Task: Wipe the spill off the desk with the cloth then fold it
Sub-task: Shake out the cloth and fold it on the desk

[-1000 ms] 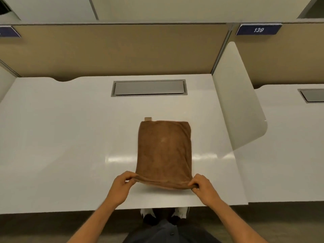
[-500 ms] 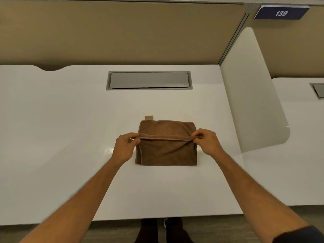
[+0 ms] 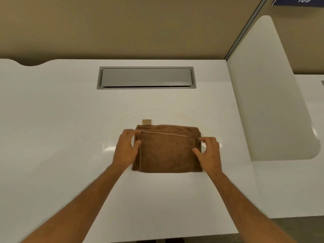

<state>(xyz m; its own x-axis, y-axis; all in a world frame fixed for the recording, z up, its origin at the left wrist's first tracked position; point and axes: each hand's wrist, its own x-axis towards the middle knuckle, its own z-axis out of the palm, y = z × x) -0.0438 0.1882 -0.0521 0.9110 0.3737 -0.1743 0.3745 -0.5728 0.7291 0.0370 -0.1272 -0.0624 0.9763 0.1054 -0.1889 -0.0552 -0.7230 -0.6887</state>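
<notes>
The brown cloth point(image 3: 167, 151) lies folded into a flat rectangle on the white desk point(image 3: 61, 128), with a small tan tag point(image 3: 146, 122) sticking out at its far left corner. The folded-over hem rests flat across the cloth near its far edge. My left hand point(image 3: 126, 149) sits at the cloth's left edge, fingertips touching the hem's left end and thumb on the fabric. My right hand point(image 3: 209, 152) is at the right edge, fingers spread, thumb resting on the cloth. Neither hand pinches the fabric. A faint curved smear point(image 3: 157, 112) shows on the desk beyond the cloth.
A grey cable hatch point(image 3: 146, 78) is set into the desk behind the cloth. A tan partition wall point(image 3: 122, 28) stands along the back. A white rounded divider point(image 3: 268, 88) rises on the right, with a neighbouring desk beyond it.
Both hands carried the cloth's near edge away from me and laid it over the far part, halving the cloth. The pinch has loosened. The camera has moved closer and tilted down.
</notes>
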